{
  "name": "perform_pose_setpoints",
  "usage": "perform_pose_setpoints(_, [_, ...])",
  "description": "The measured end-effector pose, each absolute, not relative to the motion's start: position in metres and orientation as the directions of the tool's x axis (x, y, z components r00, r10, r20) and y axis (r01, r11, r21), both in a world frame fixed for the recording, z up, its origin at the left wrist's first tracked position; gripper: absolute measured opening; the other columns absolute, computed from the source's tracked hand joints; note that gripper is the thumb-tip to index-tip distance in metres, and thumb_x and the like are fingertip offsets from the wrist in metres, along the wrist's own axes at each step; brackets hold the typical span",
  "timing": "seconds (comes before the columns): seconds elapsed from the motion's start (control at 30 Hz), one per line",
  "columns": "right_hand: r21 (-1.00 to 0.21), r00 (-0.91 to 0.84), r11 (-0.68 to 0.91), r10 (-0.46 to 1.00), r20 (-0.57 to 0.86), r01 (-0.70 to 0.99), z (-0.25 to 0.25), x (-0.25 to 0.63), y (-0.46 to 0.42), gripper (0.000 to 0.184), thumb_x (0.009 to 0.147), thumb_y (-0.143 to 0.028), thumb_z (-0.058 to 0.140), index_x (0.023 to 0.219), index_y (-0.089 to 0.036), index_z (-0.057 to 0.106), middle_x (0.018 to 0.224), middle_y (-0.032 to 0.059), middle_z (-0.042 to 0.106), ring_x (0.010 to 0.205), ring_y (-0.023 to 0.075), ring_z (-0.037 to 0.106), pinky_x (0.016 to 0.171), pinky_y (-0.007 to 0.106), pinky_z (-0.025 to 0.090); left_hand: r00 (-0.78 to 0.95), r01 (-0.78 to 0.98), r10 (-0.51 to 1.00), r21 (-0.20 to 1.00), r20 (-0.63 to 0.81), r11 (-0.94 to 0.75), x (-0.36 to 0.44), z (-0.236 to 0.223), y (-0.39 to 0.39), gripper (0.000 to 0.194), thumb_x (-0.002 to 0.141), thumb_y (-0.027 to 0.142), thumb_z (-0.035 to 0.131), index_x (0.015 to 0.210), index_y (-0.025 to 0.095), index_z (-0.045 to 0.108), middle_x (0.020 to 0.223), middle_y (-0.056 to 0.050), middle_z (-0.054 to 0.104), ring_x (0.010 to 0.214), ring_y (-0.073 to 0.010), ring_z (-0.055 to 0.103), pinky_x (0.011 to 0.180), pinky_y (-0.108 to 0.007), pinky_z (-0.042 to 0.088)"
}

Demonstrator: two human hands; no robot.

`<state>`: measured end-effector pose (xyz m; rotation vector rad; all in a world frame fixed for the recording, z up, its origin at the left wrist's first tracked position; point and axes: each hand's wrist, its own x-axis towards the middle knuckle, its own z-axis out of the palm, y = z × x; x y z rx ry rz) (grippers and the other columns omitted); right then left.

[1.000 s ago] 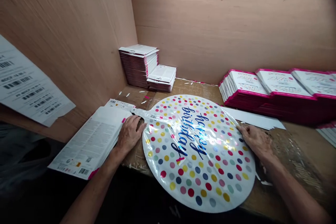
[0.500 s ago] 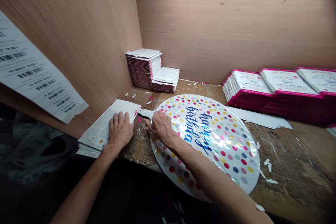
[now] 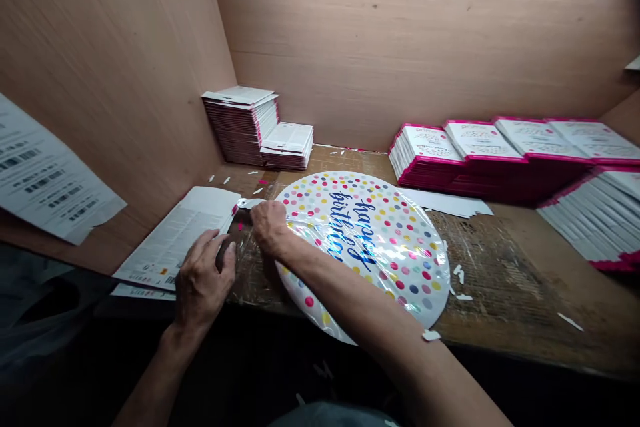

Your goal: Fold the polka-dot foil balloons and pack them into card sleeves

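Round foil balloon (image 3: 363,247) w/ multicolour dots & blue script "happy birthday" lies flat on the bench, under clear plastic film (image 3: 246,259), its short tail (image 3: 249,203) pointing left, roughly level, at a printed card (image 3: 175,240). R hand (image 3: 270,227) is the nearer to the balloon: it crosses in from the lower right, sits at the balloon's upper-left edge by the tail root, fingers bunched, pressing down; prob. on the film, but can't tell if it's got a real grip. L hand (image 3: 203,283) is just left of the film, by the card's lower edge, fingers half curled, thumb apart; no clear hold on anything. Card has fine print & a barcode, too small to read. Barcode sheet (image 3: 53,187) on the left wall, codes blurred. Pink-edged packs (image 3: 425,155) line the back right, more stacked in the corner (image 3: 239,123). Worn wood bench (image 3: 505,287); white scrap (image 3: 431,335) on the R forearm.
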<state>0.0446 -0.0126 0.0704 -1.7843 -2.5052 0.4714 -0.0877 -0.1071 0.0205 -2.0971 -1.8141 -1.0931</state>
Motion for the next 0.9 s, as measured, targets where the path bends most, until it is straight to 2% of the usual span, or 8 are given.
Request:
perform_pose_setpoints(0.13, [-0.326,-0.183,0.143,0.978,-0.096,0.935,0.068,0.080,-0.009,0.026,0.088,-0.029,0.063,0.106,-0.012,0.071,0.106,0.0180,0.073,0.105,0.0282,0.067,0.083,0.034,0.053,0.010,0.847,0.835,0.439,0.550,-0.299,-0.064,0.027,-0.097,0.031,0.093,0.029,0.043,0.101,0.015,0.069,0.104,-0.011,0.073,0.097,-0.0231,0.068,0.091,-0.035,0.052])
perform_pose_setpoints(0.27, [-0.448,-0.126,0.044,0.980,-0.154,0.893,0.062,0.101,-0.007,0.020,0.086,-0.024,0.061,0.096,-0.012,0.074,0.095,0.0132,0.075,0.095,0.0228,0.070,0.075,0.026,0.051,0.111,0.842,0.913,0.452,0.392,-0.296,-0.040,0.029,-0.064,0.034,0.091,0.021,0.040,0.105,0.013,0.071,0.108,-0.011,0.073,0.100,-0.0235,0.066,0.092,-0.034,0.050])
perform_pose_setpoints(0.4, [-0.586,-0.134,-0.010,0.970,-0.202,0.811,0.057,0.108,-0.005,0.012,0.078,-0.021,0.066,0.079,-0.014,0.075,0.072,0.0064,0.073,0.074,0.0175,0.069,0.064,0.021,0.048,0.163,0.912,0.950,0.327,0.266,-0.249,-0.024,0.033,-0.045,0.041,0.089,0.015,0.038,0.114,0.012,0.070,0.112,-0.014,0.071,0.105,-0.0250,0.063,0.095,-0.036,0.047])
perform_pose_setpoints(0.5, [-0.679,-0.139,-0.033,0.971,-0.197,0.733,0.051,0.113,-0.005,0.013,0.076,-0.028,0.069,0.072,-0.016,0.073,0.062,0.0028,0.068,0.066,0.0154,0.066,0.060,0.021,0.046,0.138,0.961,0.970,0.211,0.200,-0.180,-0.018,0.036,-0.045,0.043,0.090,0.018,0.037,0.116,0.014,0.071,0.102,-0.016,0.069,0.099,-0.0269,0.063,0.090,-0.037,0.048])
perform_pose_setpoints(0.57, [-0.736,-0.142,-0.042,0.972,-0.186,0.676,0.047,0.116,-0.005,0.014,0.075,-0.027,0.069,0.067,-0.016,0.072,0.058,0.0012,0.066,0.063,0.0142,0.064,0.059,0.020,0.046,0.132,0.976,0.977,0.148,0.166,-0.158,-0.017,0.037,-0.048,0.042,0.092,0.024,0.037,0.113,0.016,0.072,0.097,-0.015,0.067,0.096,-0.0276,0.062,0.086,-0.037,0.048])
perform_pose_setpoints(0.73, [-0.856,-0.073,-0.115,0.982,-0.175,0.505,0.045,0.130,-0.007,0.016,0.075,-0.020,0.061,0.061,-0.016,0.067,0.053,-0.0003,0.062,0.054,0.0122,0.061,0.056,0.020,0.046,0.136,0.989,0.986,0.040,0.101,-0.140,-0.029,0.037,-0.049,0.043,0.091,0.028,0.038,0.119,0.023,0.071,0.102,-0.014,0.066,0.099,-0.0269,0.062,0.086,-0.035,0.048])
perform_pose_setpoints(0.83, [-0.911,0.025,-0.176,0.983,-0.180,0.374,0.046,0.166,-0.016,0.016,0.078,-0.023,0.059,0.064,-0.016,0.065,0.056,-0.0009,0.063,0.051,0.0102,0.060,0.053,0.018,0.045,0.100,0.995,0.995,-0.020,-0.025,-0.100,-0.044,0.051,-0.045,0.045,0.088,0.023,0.040,0.122,0.024,0.069,0.104,-0.013,0.068,0.099,-0.0282,0.064,0.084,-0.037,0.049])
perform_pose_setpoints(0.9, [-0.930,0.096,-0.228,0.973,-0.209,0.289,0.045,0.204,-0.028,0.018,0.081,-0.025,0.057,0.066,-0.016,0.062,0.057,-0.0010,0.063,0.050,0.0085,0.058,0.050,0.016,0.045,0.029,0.996,0.994,-0.077,-0.102,-0.037,-0.044,0.067,-0.045,0.042,0.085,0.020,0.043,0.115,0.022,0.073,0.104,-0.015,0.069,0.098,-0.0315,0.065,0.084,-0.041,0.050])
